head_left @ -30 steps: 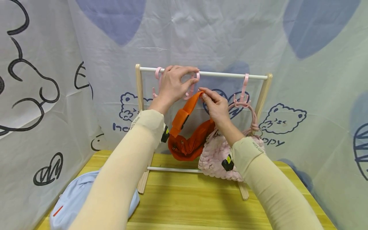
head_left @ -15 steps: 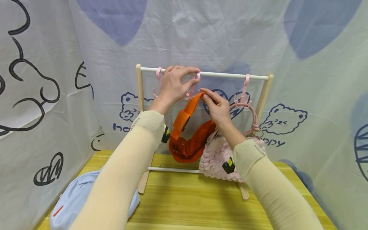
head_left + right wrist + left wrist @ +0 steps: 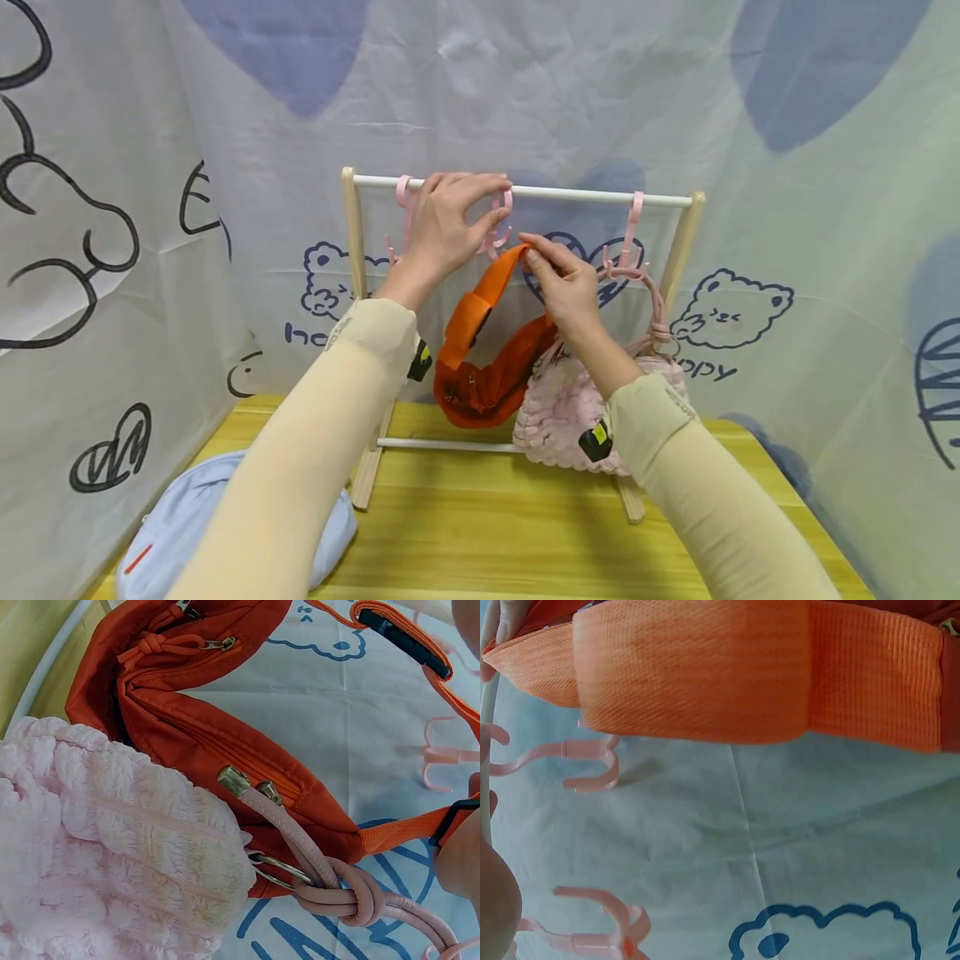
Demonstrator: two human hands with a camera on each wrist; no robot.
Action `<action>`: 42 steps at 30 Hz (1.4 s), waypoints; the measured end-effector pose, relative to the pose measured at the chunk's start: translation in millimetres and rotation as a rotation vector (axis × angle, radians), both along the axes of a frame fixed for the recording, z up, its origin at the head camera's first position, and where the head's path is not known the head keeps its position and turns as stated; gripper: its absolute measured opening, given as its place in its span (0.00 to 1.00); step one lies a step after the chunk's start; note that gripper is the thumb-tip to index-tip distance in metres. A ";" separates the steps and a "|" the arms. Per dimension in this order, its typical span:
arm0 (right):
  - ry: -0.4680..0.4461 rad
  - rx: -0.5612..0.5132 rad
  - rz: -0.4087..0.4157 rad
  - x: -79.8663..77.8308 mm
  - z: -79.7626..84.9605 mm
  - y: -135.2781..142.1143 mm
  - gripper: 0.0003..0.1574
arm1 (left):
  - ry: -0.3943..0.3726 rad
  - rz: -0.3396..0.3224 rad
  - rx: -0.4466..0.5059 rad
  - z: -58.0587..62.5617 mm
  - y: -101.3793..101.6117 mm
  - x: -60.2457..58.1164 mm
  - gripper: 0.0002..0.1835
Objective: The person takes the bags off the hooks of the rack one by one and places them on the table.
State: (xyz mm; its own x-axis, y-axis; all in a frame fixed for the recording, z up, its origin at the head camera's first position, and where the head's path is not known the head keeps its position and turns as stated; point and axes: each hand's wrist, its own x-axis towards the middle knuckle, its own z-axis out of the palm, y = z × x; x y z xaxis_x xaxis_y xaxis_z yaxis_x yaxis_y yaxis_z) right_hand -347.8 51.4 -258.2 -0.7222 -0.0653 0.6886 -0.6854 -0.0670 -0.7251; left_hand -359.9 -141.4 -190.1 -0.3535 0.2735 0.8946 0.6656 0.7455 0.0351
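My left hand (image 3: 450, 218) is at the white rail, fingertips and thumb gripping the top of the middle pink hook (image 3: 497, 240). Just right of and below it, my right hand (image 3: 566, 283) pinches the orange strap (image 3: 483, 292) of a red-orange waist bag (image 3: 487, 396). The strap's pinched top is close to the hook's prongs but apart from them. The bag hangs folded under the strap, its zippers (image 3: 221, 643) showing in the right wrist view. Against its right side is a fluffy pink handbag (image 3: 562, 417), hung by its handle from the right pink hook (image 3: 632, 242).
A wooden rack with a white top rail (image 3: 577, 194) and a lower bar (image 3: 450, 446) stands on the wooden table (image 3: 480, 533). Another pink hook (image 3: 403, 204) hangs at left. A light blue bag (image 3: 187, 508) lies at the table's left, partly behind my left arm.
Everything has shifted slightly left in the head view. Both hands keep their holds. The middle hook's prongs show a little more beside the strap.
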 end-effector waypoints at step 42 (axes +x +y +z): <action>0.027 -0.024 -0.053 24.8 -6.1 -10.1 0.17 | 0.089 -0.279 0.211 -75.8 -17.3 61.5 0.31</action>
